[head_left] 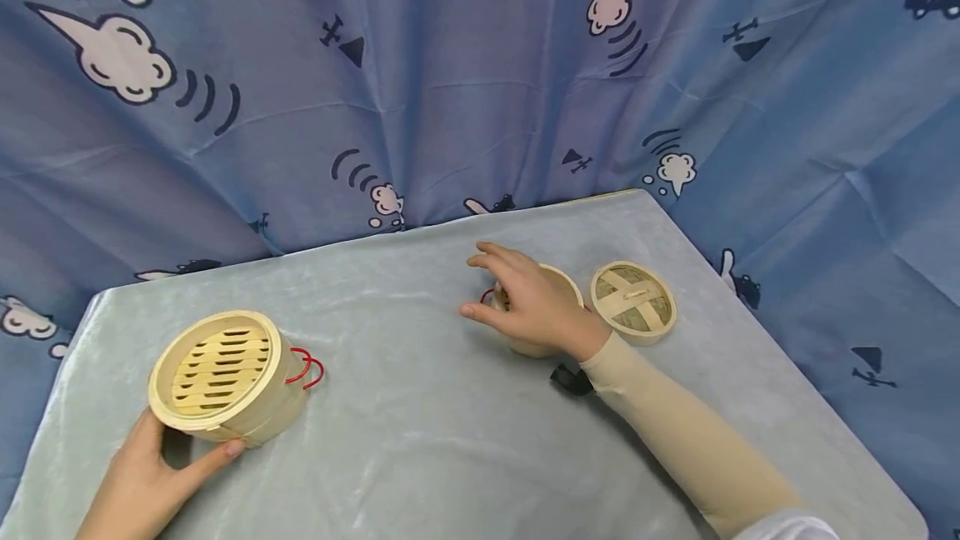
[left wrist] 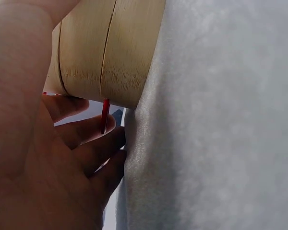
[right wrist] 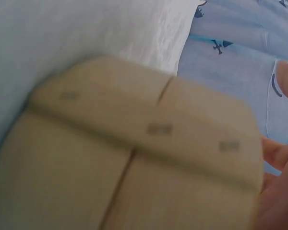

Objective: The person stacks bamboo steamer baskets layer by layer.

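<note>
At the left, a round bamboo steamer basket (head_left: 279, 407), with its slatted surface exposed and red cord loops (head_left: 320, 373) at its right side, is held between the thumb and fingers of the left hand (head_left: 146, 469). A smaller bamboo basket (head_left: 564, 283) is partly covered by the right hand (head_left: 534, 302), spread wide; whether it is touched cannot be told. Just beside it, a cross-banded bamboo lid (head_left: 633, 302) is supported by the cloth-covered table (head_left: 420, 423).
</note>
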Demonstrator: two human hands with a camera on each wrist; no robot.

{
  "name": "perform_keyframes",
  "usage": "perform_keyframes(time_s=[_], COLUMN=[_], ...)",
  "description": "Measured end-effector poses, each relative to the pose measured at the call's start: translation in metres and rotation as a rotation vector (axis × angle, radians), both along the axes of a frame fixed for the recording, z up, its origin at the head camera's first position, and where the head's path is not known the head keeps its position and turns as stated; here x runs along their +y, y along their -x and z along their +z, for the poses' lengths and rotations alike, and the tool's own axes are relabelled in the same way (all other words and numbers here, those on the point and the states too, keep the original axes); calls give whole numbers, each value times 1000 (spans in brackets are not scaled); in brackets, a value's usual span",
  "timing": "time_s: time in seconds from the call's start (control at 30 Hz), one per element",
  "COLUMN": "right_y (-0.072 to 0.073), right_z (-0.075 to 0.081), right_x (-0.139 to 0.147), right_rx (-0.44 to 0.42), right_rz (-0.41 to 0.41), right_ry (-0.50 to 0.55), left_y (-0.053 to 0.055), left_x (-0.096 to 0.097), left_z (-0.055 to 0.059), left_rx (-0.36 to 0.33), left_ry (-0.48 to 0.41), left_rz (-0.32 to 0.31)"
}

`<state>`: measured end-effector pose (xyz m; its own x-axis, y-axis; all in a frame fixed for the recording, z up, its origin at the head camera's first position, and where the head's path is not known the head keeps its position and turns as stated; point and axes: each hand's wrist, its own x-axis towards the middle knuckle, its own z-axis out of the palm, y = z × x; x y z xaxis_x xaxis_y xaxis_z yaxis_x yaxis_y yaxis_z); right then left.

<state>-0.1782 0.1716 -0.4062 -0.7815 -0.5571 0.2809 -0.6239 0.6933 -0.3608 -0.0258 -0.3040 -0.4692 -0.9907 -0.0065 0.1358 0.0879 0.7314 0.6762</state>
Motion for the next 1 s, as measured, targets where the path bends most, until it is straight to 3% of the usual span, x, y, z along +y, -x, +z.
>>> perform_keyframes(time_s=[0.17, 0.43, 1.0], right_y=[2, -3, -16], right_z=[-3, -12, -21], right_x=[12, 40, 76], right_rx=[34, 28, -57], right_rz=[-5, -50, -100], right_ry=[-15, -25, -62], left_y=[0, 0, -2], left_x=[-2, -1, 1], left_z=[6, 4, -3], left_rx=[8, -50, 14], left_ry=[8, 32, 24], left_rz=[-2, 19, 12])
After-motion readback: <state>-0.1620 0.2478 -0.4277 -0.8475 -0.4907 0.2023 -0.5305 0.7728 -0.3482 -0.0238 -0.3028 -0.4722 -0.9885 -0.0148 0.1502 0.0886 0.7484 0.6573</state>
